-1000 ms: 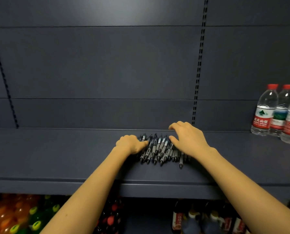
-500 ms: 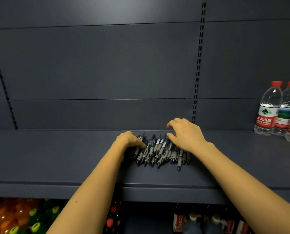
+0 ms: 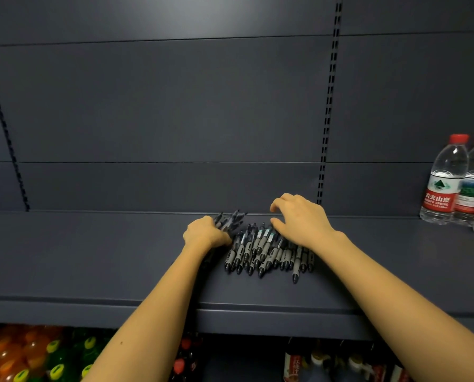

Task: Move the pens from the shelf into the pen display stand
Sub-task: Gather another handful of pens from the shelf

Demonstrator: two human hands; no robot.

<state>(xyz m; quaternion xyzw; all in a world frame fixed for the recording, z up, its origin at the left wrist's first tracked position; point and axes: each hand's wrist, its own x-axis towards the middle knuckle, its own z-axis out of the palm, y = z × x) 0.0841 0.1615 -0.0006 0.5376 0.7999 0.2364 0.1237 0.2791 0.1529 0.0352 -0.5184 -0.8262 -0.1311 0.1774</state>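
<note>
On a dark shelf (image 3: 92, 257), the left hand (image 3: 206, 232) clenches a gathered bundle (image 3: 231, 218) of pens (image 3: 268, 252), while the right hand (image 3: 304, 221) arches loose, empty fingers (image 3: 279, 203) over the remaining heap, seemingly to rake it together.

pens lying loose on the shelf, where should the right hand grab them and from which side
Probably around the grey grip sections, mid-barrel, coming from above: the pens lie flat and roughly parallel, tips toward the shelf edge, so the right hand can close across several barrels at once.
</note>
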